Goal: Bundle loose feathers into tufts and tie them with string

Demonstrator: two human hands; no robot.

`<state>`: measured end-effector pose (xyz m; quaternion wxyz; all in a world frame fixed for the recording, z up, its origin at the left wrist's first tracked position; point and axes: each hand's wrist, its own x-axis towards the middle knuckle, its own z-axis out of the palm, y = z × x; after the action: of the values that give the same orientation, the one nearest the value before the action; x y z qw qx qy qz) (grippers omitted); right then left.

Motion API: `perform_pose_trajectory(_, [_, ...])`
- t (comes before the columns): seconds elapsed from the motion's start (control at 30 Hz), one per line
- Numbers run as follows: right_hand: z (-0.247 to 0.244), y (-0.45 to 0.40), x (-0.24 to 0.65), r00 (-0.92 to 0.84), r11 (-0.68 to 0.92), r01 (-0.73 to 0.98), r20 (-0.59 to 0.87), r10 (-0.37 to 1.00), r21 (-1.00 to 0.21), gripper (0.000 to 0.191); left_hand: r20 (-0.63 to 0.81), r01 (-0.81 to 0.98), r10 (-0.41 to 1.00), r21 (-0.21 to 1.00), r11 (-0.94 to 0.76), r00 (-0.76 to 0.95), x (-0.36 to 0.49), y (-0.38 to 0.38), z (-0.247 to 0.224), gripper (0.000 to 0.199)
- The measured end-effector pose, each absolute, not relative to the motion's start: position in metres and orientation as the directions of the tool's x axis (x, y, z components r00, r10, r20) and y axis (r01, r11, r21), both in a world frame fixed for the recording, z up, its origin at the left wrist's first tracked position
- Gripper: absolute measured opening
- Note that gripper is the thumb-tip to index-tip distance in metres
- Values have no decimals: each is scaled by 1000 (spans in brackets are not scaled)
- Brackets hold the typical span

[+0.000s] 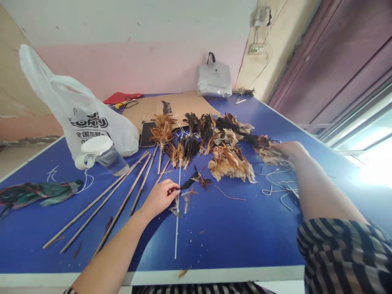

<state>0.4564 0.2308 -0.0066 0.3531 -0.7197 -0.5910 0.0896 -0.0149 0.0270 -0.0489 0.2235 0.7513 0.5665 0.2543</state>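
Observation:
My left hand (161,197) is closed in a pinch over the middle of the table, on the stem end of a dark feather (190,181) that points right. Several loose pale feathers (186,199) lie just beside those fingers. At the right, my right hand (289,151) reaches down onto a bundle of brown and black feathers (266,149); its fingertips are blurred against them, so their grip is unclear. Between the hands spreads a pile of black feathers (206,128), with tan feathers (229,161) at its front. A brown feather duster head (162,128) sits on a stick farther left.
Several thin wooden sticks (127,200) lie to the left. Behind them stand a lidded plastic cup (105,153) and a white plastic bag (88,110). A phone (147,134), cardboard (183,104) and silver bag (214,79) are farther back. Tangled string (275,185) lies near my right forearm.

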Motion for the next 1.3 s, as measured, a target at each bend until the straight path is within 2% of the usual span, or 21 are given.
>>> perform_pose_trajectory(0.07, [0, 211, 461, 372, -158, 734, 196, 907, -661, 16, 132, 742, 965, 619, -259, 226, -15, 27, -49, 17])
perform_pose_trajectory(0.13, [9, 192, 463, 432, -200, 676, 162, 887, -709, 6, 138, 747, 965, 613, -259, 222, -15, 26, -49, 17])
perform_pose_trajectory(0.23, [25, 170, 461, 465, -188, 620, 163, 870, -762, 13, 145, 753, 966, 605, -259, 216, -15, 24, -49, 18])
perform_pose_trajectory(0.37, [35, 154, 445, 457, -95, 538, 196, 868, -837, 13, 152, 747, 962, 607, -270, 225, -16, 24, -50, 18])
perform_pose_trajectory(0.6, [-7, 170, 410, 348, -40, 561, 191, 918, -827, 21, 157, 759, 965, 596, -261, 208, -16, 25, -52, 18])
perform_pose_trajectory(0.77, [-33, 187, 407, 249, 12, 709, 267, 931, -705, 22, 168, 763, 964, 589, -265, 205, -15, 25, -53, 17])
perform_pose_trajectory(0.83, [-35, 189, 408, 235, 22, 721, 275, 932, -693, 23, 171, 759, 963, 593, -269, 207, -15, 25, -53, 17])
perform_pose_trajectory(0.97, [-27, 183, 410, 189, 45, 751, 280, 941, -658, 35, 174, 743, 960, 608, -279, 218, -17, 23, -50, 18])
perform_pose_trajectory(1.07, [-6, 165, 405, 162, 86, 840, 400, 902, -535, 43, 219, 714, 954, 634, -297, 202, -19, 20, -43, 19])
perform_pose_trajectory(1.13, [12, 144, 393, 147, 112, 900, 535, 832, -422, 39, 254, 690, 953, 660, -297, 167, -22, 18, -36, 20])
perform_pose_trajectory(1.2, [28, 118, 371, 85, 197, 907, 621, 779, -372, 31, 280, 669, 954, 689, -279, 109, -24, 16, -30, 22])
perform_pose_trajectory(1.3, [39, 77, 321, -135, 418, 828, 591, 795, -374, 16, 330, 647, 944, 717, -259, 11, -28, 15, -24, 23])
